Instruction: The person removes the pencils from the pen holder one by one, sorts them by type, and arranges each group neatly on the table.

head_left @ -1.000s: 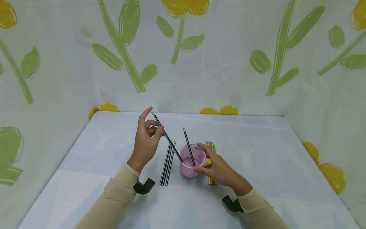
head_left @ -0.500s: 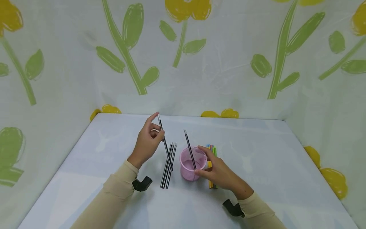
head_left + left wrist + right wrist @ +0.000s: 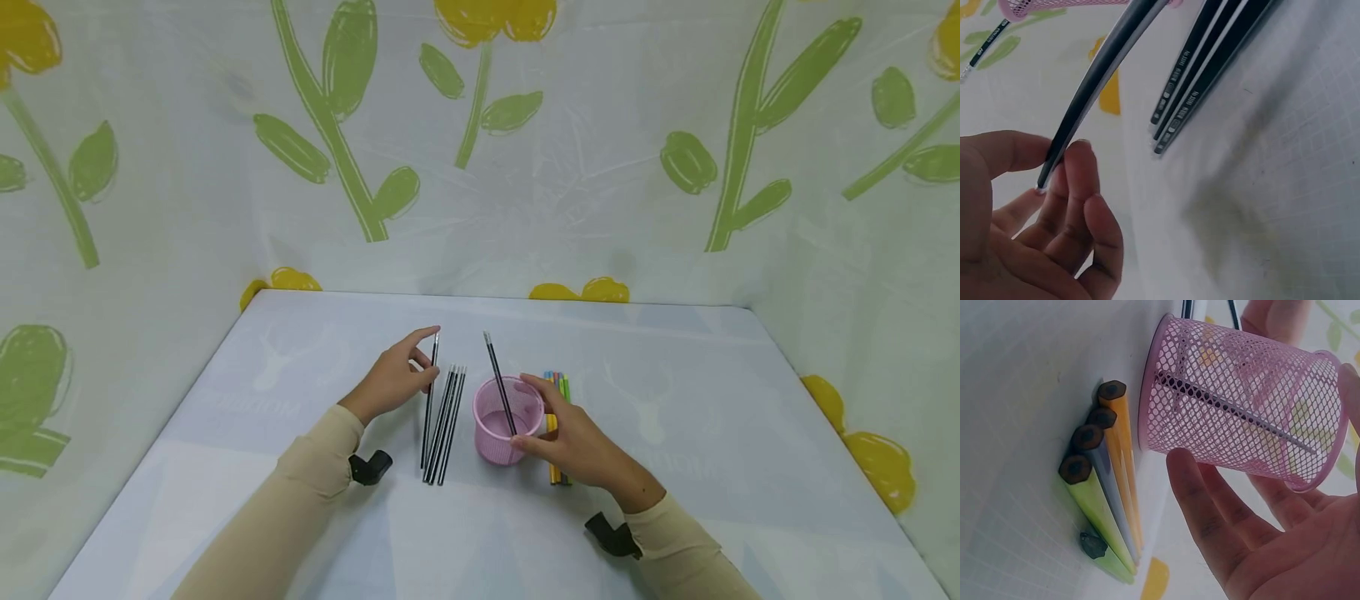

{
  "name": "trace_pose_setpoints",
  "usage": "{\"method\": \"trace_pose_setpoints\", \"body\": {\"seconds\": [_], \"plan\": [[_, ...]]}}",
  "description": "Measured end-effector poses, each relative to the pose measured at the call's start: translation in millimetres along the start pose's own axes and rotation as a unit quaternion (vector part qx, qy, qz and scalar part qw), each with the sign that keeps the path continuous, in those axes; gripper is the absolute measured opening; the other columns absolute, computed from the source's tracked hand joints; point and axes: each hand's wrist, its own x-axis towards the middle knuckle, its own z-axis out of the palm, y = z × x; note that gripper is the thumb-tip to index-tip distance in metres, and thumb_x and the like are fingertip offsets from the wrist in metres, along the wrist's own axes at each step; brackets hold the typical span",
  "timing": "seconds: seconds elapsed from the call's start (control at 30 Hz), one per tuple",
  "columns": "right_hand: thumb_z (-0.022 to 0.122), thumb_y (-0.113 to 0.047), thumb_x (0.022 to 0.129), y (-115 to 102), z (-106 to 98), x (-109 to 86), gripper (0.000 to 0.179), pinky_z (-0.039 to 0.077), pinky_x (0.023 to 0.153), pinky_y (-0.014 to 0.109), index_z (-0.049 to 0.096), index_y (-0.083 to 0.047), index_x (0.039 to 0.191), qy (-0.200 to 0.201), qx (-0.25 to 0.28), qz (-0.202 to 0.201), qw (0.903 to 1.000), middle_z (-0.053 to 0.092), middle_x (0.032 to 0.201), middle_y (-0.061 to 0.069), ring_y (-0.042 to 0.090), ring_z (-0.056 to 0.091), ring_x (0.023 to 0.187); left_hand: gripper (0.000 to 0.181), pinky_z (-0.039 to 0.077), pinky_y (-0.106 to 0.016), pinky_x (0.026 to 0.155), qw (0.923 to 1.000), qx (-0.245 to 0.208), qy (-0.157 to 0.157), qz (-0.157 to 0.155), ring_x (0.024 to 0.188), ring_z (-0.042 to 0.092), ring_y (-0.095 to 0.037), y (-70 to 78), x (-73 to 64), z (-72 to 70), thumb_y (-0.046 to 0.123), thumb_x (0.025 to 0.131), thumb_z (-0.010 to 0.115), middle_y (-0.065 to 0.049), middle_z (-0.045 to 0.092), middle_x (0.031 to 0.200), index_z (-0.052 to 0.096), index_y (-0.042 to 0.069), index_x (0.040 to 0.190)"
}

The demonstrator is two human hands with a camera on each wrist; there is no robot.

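Observation:
My left hand (image 3: 393, 379) pinches a black pencil (image 3: 428, 425) between thumb and fingers, a fingertip at its upper end. That pencil slants down close beside several black pencils (image 3: 446, 429) lying on the table. In the left wrist view, white lettering marks the lying pencils (image 3: 1179, 122). My right hand (image 3: 573, 442) holds a pink mesh pencil cup (image 3: 497, 450), thumb at the near rim and fingers round the far side. One black pencil (image 3: 497, 371) leans inside the cup, its top above the rim; the right wrist view shows it through the mesh (image 3: 1229, 412).
Several coloured pencils (image 3: 553, 477) in yellow, green and grey lie right of the cup, partly behind my right hand. The white table (image 3: 675, 400) meets a flower-printed cloth wall (image 3: 585, 200) at the back. A black wrist mount (image 3: 371, 468) hangs under each sleeve.
My left hand has moved its pencil away from the cup's rim, leftward past the lying black pencils, and lowered it to the table beside them. The right hand stays on the cup.

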Motion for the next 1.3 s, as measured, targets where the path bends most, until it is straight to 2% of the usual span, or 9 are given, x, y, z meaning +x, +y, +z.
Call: {"method": "trace_pose_setpoints", "body": {"seconds": [0.17, 0.43, 0.6, 0.73, 0.9, 1.3], "plan": [[0.075, -0.036, 0.090, 0, 0, -0.8, 0.088, 0.060, 0.084, 0.031, 0.021, -0.019, 0.158, -0.002, 0.002, 0.001, 1.0000, 0.041, 0.154, 0.016, 0.028, 0.070, 0.105, 0.069, 0.048, -0.028, 0.065, 0.9992, 0.003, -0.039, -0.010, 0.076, 0.068, -0.014, -6.8, 4.4, 3.1, 0.016, 0.095, 0.066, -0.011, 0.067, 0.102, 0.033, 0.018, 0.156], [0.075, -0.035, 0.090, 1, 0, -1.2, 0.087, 0.060, 0.082, 0.030, 0.021, -0.020, 0.158, -0.006, 0.017, -0.001, 0.9998, 0.043, 0.152, 0.017, 0.027, 0.072, 0.099, 0.070, 0.051, -0.028, 0.065, 0.9979, 0.003, -0.061, -0.022, 0.072, 0.067, -0.015, -15.5, 12.6, 7.4, 0.018, 0.094, 0.067, -0.010, 0.067, 0.101, 0.034, 0.016, 0.155], [0.074, -0.036, 0.091, 1, 0, -1.0, 0.087, 0.060, 0.083, 0.031, 0.020, -0.020, 0.158, -0.007, 0.015, -0.004, 0.9999, 0.043, 0.152, 0.018, 0.028, 0.072, 0.101, 0.068, 0.052, -0.029, 0.070, 0.9953, 0.007, -0.084, -0.047, 0.069, 0.065, -0.015, -19.2, 18.8, 12.9, 0.018, 0.093, 0.069, -0.009, 0.066, 0.098, 0.038, 0.017, 0.154], [0.074, -0.036, 0.091, 1, 0, -0.5, 0.087, 0.060, 0.083, 0.030, 0.020, -0.020, 0.158, -0.006, 0.014, -0.006, 0.9999, 0.042, 0.153, 0.016, 0.029, 0.071, 0.102, 0.066, 0.050, -0.028, 0.064, 0.9923, 0.008, -0.105, -0.065, 0.065, 0.064, -0.015, -21.0, 22.5, 16.1, 0.017, 0.093, 0.071, -0.007, 0.065, 0.094, 0.040, 0.018, 0.152], [0.075, -0.033, 0.091, 1, -1, 0.1, 0.087, 0.060, 0.082, 0.029, 0.021, -0.022, 0.157, -0.005, 0.021, -0.011, 0.9997, 0.041, 0.154, 0.014, 0.029, 0.071, 0.103, 0.067, 0.051, -0.028, 0.055, 0.9915, 0.005, -0.107, -0.073, 0.062, 0.064, -0.015, -20.7, 24.9, 17.4, 0.017, 0.093, 0.072, -0.008, 0.066, 0.094, 0.040, 0.018, 0.151], [0.075, -0.033, 0.090, 4, -1, 1.9, 0.088, 0.060, 0.082, 0.028, 0.021, -0.019, 0.158, -0.004, 0.024, -0.011, 0.9997, 0.042, 0.151, 0.017, 0.027, 0.071, 0.101, 0.069, 0.055, -0.029, 0.055, 0.9906, 0.011, -0.115, -0.072, 0.059, 0.062, -0.015, -21.5, 28.0, 18.9, 0.017, 0.093, 0.072, -0.009, 0.065, 0.090, 0.038, 0.017, 0.152]]}}
